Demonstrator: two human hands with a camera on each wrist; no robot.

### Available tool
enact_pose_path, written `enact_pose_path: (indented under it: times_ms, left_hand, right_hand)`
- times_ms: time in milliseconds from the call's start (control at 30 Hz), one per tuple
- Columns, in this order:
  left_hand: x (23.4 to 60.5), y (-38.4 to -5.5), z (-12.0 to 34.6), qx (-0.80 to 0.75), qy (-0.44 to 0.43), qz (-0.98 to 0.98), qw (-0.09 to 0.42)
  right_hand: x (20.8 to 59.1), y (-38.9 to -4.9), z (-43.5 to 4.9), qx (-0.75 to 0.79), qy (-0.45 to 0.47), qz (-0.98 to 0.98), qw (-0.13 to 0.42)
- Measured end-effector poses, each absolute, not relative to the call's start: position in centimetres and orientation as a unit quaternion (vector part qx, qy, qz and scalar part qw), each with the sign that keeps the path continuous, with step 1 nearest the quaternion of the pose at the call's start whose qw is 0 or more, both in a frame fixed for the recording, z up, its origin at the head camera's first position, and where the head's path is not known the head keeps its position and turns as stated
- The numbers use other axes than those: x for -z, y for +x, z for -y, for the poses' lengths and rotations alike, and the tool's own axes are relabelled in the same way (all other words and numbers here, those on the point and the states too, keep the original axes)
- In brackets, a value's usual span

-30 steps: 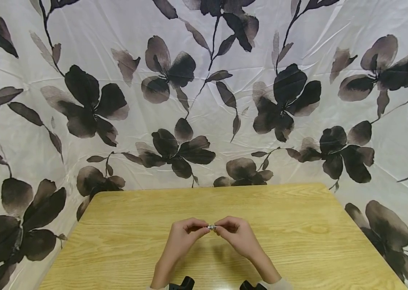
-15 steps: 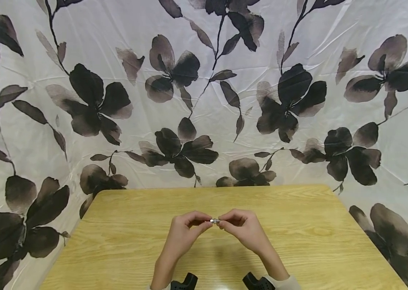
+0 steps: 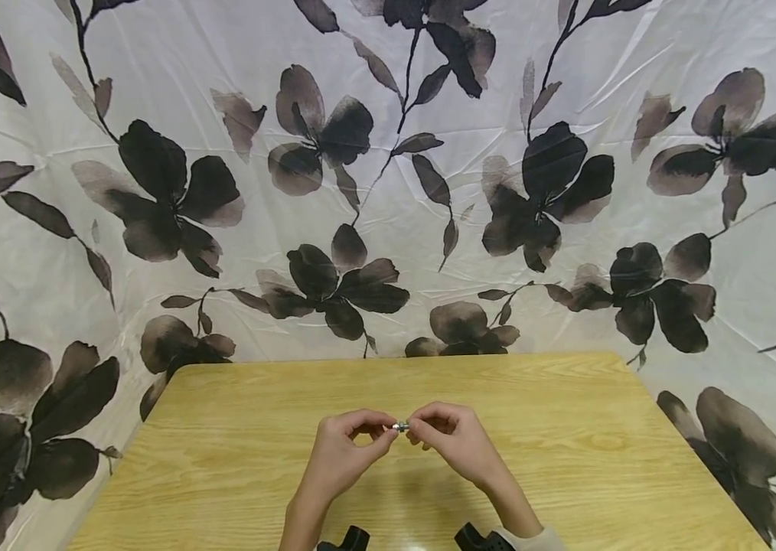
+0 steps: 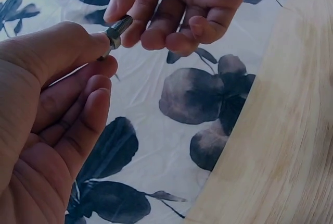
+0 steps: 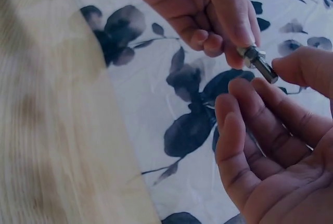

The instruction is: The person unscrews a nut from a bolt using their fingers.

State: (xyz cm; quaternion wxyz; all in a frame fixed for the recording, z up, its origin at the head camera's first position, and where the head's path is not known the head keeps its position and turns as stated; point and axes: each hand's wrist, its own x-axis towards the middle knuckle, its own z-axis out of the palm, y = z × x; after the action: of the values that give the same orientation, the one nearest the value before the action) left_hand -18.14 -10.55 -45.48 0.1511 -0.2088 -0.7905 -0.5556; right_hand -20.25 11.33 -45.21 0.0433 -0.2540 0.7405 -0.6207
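Note:
A small silver bolt (image 4: pixel 123 24) with a threaded shank carries a nut (image 5: pixel 253 56). It is held up above the table, between the two hands. My left hand (image 3: pixel 347 451) pinches its other end between thumb and forefinger, so that end is mostly covered. From the opposite side, my right hand (image 3: pixel 453 442) has its thumb (image 5: pixel 299 67) and forefinger on either side of the threaded end, fingertips right at the shank. The other fingers of the right hand are loosely bent, as the right wrist view shows.
Below both hands lies a wooden table (image 3: pixel 257 398) with light grain and rounded far corners. A white cloth (image 3: pixel 429 229) printed with dark flowers hangs behind it and along both sides. Black wrist devices (image 3: pixel 480 537) show at the bottom edge.
The right fingertips have drawn closer to the left ones, covering more of the threaded end than half a second ago. The head view has shifted slightly. The left hand keeps its pinch.

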Motion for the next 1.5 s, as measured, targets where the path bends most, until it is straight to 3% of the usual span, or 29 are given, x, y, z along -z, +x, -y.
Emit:
enact_pose_path:
  times_ms: [333,800,1033,1500]
  left_hand:
    - [45.29,-17.84,10.55,0.547,-0.205,0.800,0.137]
    - [44.99,-17.86,10.83,0.526,-0.211,0.810,0.154]
    - [44.99,-17.78,10.78,0.537,-0.212,0.803,0.151]
    - [44.75,-17.77,10.67,0.524,-0.193,0.816,0.153]
  right_hand:
    - [45.10,-20.01,-11.08,0.606,-0.241,-0.755,0.068]
    - [44.57,-19.68,-10.88,0.638,-0.263,-0.723,0.015]
    - [44.73,-19.85,-10.55,0.593,-0.211,-0.776,0.037]
    - [44.64,-19.63,-10.51,0.631,-0.260,-0.730,0.039]
